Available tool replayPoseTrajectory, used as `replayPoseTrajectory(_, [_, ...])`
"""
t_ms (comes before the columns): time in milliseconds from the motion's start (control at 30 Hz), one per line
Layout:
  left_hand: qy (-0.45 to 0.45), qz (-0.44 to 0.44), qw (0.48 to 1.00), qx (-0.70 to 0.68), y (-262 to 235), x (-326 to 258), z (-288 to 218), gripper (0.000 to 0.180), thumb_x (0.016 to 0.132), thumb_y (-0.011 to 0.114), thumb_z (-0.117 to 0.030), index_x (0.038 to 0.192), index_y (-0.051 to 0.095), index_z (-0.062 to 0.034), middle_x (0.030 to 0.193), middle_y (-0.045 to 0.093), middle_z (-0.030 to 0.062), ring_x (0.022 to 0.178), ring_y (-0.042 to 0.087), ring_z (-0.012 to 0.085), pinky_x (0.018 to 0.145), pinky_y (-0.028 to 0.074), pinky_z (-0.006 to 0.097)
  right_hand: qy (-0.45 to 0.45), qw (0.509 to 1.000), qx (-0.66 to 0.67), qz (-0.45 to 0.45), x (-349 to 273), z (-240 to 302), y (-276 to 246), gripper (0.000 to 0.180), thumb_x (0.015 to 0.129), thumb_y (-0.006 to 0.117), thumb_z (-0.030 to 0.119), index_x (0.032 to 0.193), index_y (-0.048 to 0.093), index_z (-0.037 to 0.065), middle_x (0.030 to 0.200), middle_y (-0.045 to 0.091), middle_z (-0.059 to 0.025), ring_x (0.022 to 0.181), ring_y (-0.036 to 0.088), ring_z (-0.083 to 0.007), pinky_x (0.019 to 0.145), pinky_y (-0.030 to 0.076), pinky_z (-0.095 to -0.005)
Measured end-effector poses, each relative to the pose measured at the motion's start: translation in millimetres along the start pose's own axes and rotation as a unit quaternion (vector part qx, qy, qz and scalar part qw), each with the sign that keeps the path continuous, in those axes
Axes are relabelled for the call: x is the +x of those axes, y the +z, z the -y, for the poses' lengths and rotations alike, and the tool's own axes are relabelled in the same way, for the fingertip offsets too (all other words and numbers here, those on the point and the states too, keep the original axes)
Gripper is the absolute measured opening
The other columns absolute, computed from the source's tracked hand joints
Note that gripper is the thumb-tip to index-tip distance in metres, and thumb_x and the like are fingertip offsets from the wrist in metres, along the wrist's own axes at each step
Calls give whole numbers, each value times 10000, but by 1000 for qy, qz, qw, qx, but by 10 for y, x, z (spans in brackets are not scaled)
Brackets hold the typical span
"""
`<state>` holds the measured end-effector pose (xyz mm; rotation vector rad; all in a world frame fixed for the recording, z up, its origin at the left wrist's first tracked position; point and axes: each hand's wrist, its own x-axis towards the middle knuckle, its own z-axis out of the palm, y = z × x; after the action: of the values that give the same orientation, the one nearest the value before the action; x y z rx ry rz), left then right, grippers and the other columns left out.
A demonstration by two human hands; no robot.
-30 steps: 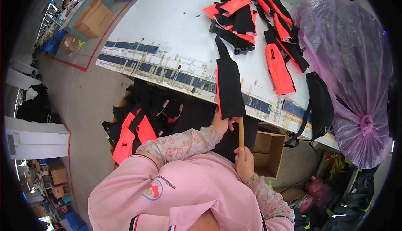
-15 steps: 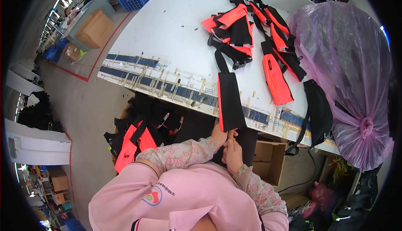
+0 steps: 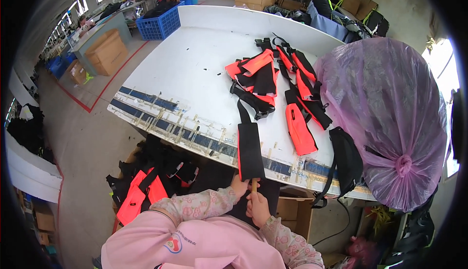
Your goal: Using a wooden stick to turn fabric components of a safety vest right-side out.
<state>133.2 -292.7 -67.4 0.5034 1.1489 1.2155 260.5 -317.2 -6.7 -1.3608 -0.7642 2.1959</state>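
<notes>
A black fabric piece with an orange edge [image 3: 251, 147] hangs over the near edge of the white table, its strap running back toward a pile. At its lower end, my left hand [image 3: 239, 186] is closed on the fabric, the fingers partly hidden. My right hand [image 3: 258, 208] is wrapped round a slim tan stick-like tool [image 3: 254, 185], whose top meets the bottom of the piece; the tool's working end is hidden. Beyond lie an orange-and-black pile of pieces [image 3: 265, 74] and, to its right, an orange pouch with a small black slot [image 3: 300, 131].
A black bag with a strap [image 3: 345, 159] overhangs the table's right front edge, beside a big pink plastic sack [image 3: 385, 98]. Below left sits a heap of orange and black pieces [image 3: 141, 193]. An open box [image 3: 295, 213] stands under the table; a blue crate [image 3: 161, 23] is behind.
My view has tilted up, bringing more of the room behind the table into sight. Both hands stay at the lower end of the black piece, the tan tool still in the right.
</notes>
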Motion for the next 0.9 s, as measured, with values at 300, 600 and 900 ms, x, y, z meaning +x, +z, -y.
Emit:
replayPoseTrajectory(300, [181,-79,980,-21,-450,293,-1265,263,968,453,-225,1033,564,5,871,648,132,657,629,188,616,549,315,-345,809,-467,-91,-264,589,-970,269,912,526,247,773,591,25,627,558,-109,568,569,-263,540,450,-364])
replayPoseTrajectory(600, [7,-8,998,-60,-532,356,-1019,232,956,461,-194,979,559,15,851,649,169,676,647,241,773,534,363,-488,581,-596,-261,17,1463,-1679,122,829,606,156,855,629,38,784,580,-122,800,551,-321,712,450,-398])
replayPoseTrajectory(900, [-2,-16,998,-53,-629,364,-785,214,948,474,-206,941,580,-20,826,655,127,730,662,232,768,548,370,-274,533,-638,-484,387,3239,-3522,192,849,490,116,916,640,17,947,632,-174,989,575,-354,828,466,-431])
